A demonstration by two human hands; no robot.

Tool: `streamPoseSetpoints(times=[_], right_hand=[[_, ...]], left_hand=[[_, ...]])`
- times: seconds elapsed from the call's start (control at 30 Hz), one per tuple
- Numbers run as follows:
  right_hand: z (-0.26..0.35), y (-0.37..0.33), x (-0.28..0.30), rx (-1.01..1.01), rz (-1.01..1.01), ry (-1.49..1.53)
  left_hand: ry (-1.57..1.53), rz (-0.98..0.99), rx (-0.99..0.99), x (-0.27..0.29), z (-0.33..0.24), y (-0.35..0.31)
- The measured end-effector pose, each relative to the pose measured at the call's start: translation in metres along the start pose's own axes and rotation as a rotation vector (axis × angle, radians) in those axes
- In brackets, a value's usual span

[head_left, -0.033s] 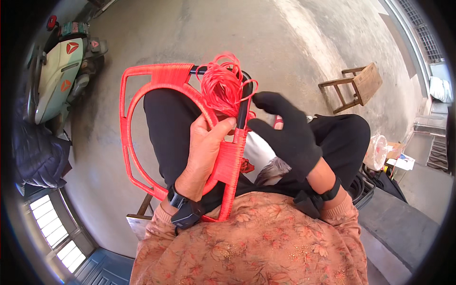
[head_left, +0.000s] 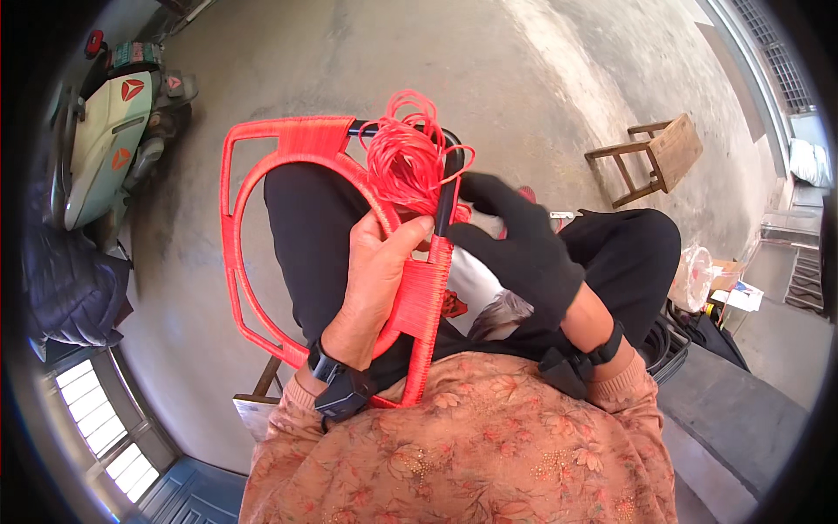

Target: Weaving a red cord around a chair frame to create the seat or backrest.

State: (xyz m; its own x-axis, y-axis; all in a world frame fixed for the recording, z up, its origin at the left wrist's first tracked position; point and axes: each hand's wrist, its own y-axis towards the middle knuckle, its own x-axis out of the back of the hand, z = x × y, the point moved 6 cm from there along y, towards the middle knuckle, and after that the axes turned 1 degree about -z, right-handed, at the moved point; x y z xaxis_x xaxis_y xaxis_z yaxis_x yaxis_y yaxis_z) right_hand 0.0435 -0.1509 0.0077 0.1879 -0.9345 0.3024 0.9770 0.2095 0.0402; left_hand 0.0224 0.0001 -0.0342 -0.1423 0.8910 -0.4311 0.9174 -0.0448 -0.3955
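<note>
A black tubular frame (head_left: 447,210), mostly wound in red cord (head_left: 421,301) with a round ring inside, rests across my lap. My bare left hand (head_left: 371,271) grips its wrapped side near a bare black corner, thumb pressed on the tube. A loose bundle of red cord (head_left: 406,157) hangs at that corner. My right hand (head_left: 524,249), in a black glove, is just right of the bare tube with thumb and forefinger apart. Its other fingers are partly hidden, and whether a strand touches them is not visible.
A small wooden stool (head_left: 659,162) stands ahead on the right of the concrete floor. To the left is a parked scooter (head_left: 109,144) with a dark padded cover (head_left: 74,284). Boxes and a clear round container (head_left: 691,278) sit at my right.
My right hand has shifted slightly left, closer to the bare tube. The cord bundle has moved a little, while my left hand keeps its place.
</note>
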Motion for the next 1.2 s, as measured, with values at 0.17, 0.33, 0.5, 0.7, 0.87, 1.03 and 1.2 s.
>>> streamPoseSetpoints(times=[0.17, 0.33, 0.5, 0.7, 0.87, 1.03, 1.2], right_hand=[[-0.046, -0.004, -0.010, -0.355, 0.300, 0.472], [-0.044, -0.006, 0.043, -0.238, -0.043, 0.378], [-0.050, -0.032, 0.084, -0.178, -0.393, 0.573], [-0.034, -0.052, 0.076, -0.256, -0.020, 1.059], [-0.023, -0.092, 0.055, -0.167, 0.680, -0.118], [-0.032, -0.085, 0.051, -0.317, 0.415, 0.236], [-0.023, -0.043, 0.029, -0.325, 0.049, 0.101]], left_hand=[[0.046, -0.002, 0.075, -0.005, -0.003, -0.009], [-0.001, 0.114, 0.233, -0.007, 0.003, -0.015], [0.028, 0.179, 0.228, -0.006, 0.006, -0.011], [-0.045, 0.166, 0.205, -0.008, 0.007, -0.012], [-0.051, 0.213, 0.218, -0.008, 0.005, -0.012], [-0.055, 0.165, 0.234, -0.005, 0.005, -0.013], [-0.040, 0.211, 0.191, -0.007, 0.003, -0.012]])
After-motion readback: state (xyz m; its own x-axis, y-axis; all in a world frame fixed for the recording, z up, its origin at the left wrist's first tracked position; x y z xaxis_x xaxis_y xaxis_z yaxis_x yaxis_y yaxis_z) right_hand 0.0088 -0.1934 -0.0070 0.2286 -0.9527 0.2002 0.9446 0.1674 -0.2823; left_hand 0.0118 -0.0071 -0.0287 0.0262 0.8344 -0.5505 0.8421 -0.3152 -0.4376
